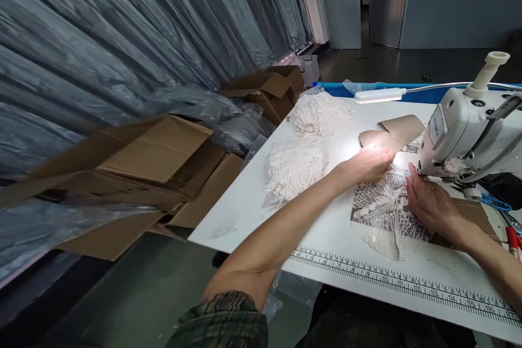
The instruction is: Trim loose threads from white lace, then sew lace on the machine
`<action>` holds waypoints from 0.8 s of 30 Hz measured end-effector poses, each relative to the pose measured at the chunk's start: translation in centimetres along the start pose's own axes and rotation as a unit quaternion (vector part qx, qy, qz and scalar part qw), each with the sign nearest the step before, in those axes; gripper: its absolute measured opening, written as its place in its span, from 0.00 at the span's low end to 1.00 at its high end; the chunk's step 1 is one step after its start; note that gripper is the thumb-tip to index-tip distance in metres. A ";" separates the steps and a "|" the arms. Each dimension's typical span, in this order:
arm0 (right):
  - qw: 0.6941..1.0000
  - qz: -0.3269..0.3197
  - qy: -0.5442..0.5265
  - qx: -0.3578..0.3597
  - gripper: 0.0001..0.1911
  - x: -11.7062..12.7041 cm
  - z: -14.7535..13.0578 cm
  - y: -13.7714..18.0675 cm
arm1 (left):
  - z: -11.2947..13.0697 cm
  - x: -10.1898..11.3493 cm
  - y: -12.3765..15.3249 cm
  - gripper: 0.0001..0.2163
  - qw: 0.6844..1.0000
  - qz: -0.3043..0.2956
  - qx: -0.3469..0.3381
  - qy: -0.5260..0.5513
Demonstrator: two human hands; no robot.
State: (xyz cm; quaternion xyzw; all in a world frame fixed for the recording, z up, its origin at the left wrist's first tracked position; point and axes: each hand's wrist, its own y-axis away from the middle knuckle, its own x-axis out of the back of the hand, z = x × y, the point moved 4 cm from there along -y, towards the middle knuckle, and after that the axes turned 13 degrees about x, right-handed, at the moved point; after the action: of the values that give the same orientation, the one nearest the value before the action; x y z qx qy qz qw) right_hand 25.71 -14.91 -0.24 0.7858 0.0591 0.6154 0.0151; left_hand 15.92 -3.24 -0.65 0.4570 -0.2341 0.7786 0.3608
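Observation:
A white lace piece [385, 217] lies on the sewing table in front of the sewing machine [457, 125], its lower end tapering toward the table's ruler. My left hand [375, 162] is closed on the lace's upper edge, left of the needle area, under a bright light. My right hand [432, 201] rests on the lace's right side, fingers stretched toward the machine's foot. The needle itself is hard to make out. Behind my left hand is a curved sheet of brown card [402, 133]. Another flat brown piece [473, 215] lies partly beneath my right wrist.
Two piles of white lace, a far pile [320, 114] and a nearer pile [296, 171], sit on the table's left. Red-handled scissors [513, 239] and a blue clip [495, 201] lie at right. A lamp [379, 95] stands behind. Open cardboard boxes [155, 152] fill the left side.

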 end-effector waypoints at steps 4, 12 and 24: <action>0.999 -0.009 -0.010 -0.031 0.23 -0.3 0.1 -0.3 | 0.6 1.3 0.6 0.03 0.997 -0.023 -0.017 0.070; 0.998 0.013 0.013 -0.064 0.16 -0.6 -0.2 -0.4 | 0.8 2.1 0.6 0.08 0.965 -0.091 -0.006 0.246; 0.996 0.070 0.015 -0.059 0.11 -1.0 0.2 -0.4 | 1.1 2.2 0.8 0.10 0.977 -0.117 0.024 0.179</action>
State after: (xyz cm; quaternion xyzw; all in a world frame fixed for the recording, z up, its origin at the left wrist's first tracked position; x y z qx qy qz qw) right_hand 25.66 -14.60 -1.32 0.7764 -0.0327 0.6291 0.0174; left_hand 15.13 -3.71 1.80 0.3430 -0.0919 0.8055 0.4745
